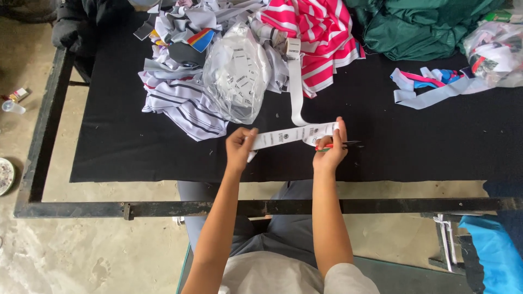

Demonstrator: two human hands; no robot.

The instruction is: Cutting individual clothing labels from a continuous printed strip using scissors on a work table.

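Observation:
My left hand pinches one end of a white printed label strip and holds it taut above the black table cover. My right hand grips the other end of the strip together with red-handled scissors, whose dark blades point right. The strip runs on upward as a white ribbon toward a roll by the pink striped cloth.
A clear plastic bag of labels lies on grey striped fabric. Pink-and-white striped cloth, green fabric, loose coloured strips and another bag lie at the back. A black metal frame edges the table; blue plastic sits at lower right.

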